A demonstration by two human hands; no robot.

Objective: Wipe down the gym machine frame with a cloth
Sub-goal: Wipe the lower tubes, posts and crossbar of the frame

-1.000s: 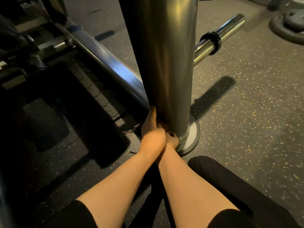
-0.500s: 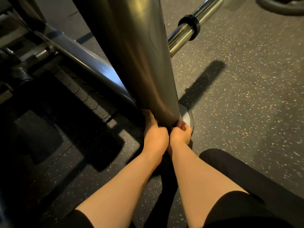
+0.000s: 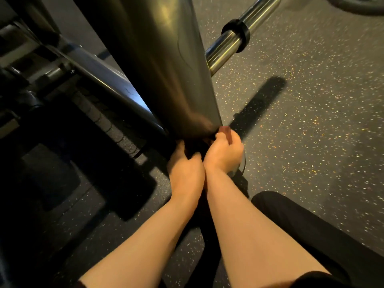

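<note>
Both hands, left hand (image 3: 185, 173) and right hand (image 3: 224, 151), grasp a dark cloth (image 3: 194, 146) at the foot of the upright frame post (image 3: 166, 59), whose length rises straight above them.

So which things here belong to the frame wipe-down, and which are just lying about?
Part of the job:
upright metal post
dark cloth, barely visible between the hands
left hand
right hand

Lying about:
chrome bar with black collar
weight plate on the speckled floor
</note>
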